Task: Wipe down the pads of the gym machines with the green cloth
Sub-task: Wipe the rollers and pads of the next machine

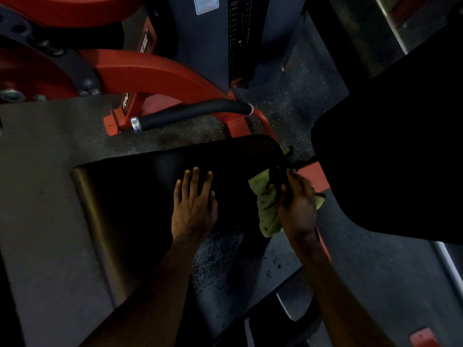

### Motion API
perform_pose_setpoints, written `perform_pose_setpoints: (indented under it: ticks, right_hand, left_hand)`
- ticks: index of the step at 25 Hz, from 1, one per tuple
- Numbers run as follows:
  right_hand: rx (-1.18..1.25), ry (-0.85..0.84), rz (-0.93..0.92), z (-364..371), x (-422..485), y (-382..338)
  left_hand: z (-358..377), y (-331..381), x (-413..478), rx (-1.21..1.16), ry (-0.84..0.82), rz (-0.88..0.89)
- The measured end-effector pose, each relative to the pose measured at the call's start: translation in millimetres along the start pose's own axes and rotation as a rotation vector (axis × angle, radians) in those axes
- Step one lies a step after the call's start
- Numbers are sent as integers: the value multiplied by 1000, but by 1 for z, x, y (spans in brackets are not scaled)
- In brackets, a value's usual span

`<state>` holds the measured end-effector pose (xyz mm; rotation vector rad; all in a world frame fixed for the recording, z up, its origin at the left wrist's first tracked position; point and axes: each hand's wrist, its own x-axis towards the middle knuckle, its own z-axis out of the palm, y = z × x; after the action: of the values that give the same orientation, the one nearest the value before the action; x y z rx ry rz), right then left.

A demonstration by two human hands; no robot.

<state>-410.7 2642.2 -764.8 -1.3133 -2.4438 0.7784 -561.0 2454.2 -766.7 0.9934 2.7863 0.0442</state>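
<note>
A black seat pad [140,196] of a red gym machine fills the middle of the view, with wet droplets on its near part. My left hand [194,206] lies flat on the pad, fingers straight. My right hand [298,204] grips the green cloth [268,211] at the pad's right edge, along with a dark object I cannot make out. A second black pad [390,156], the backrest, rises on the right.
A red machine frame [155,73] curves across the top left, with a black foam handle [190,113] in front of it. A dark weight stack column [238,38] stands at the top centre. Speckled rubber floor [288,96] lies around the machine.
</note>
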Motion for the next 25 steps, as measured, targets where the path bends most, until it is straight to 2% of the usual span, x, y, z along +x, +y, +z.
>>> perform_pose_setpoints:
  ticks: [1, 4, 8, 10, 15, 18, 21, 25]
  right_hand:
    - [3, -79, 12, 2, -8, -5]
    - [-215, -271, 109, 18, -26, -13]
    - [-176, -167, 107, 37, -12, -18]
    - [-117, -178, 109, 47, 14, -29]
    - [-55, -238, -60, 63, 67, -53]
    - [47, -153, -17, 43, 38, -20]
    - [3, -115, 3, 31, -19, 6]
    - [-3, -104, -1, 47, 3, -32]
  left_hand:
    - [0, 0, 0, -3, 2, 2]
    - [-1, 0, -1, -4, 7, 4]
    - [-1, 0, 0, -8, -21, 0]
    - [1, -1, 1, -6, -34, -5]
    - [0, 0, 2, -23, -31, -23]
    - [-3, 1, 0, -26, -42, -13]
    - [-3, 1, 2, -15, -52, -13]
    - [1, 0, -2, 13, -49, -9]
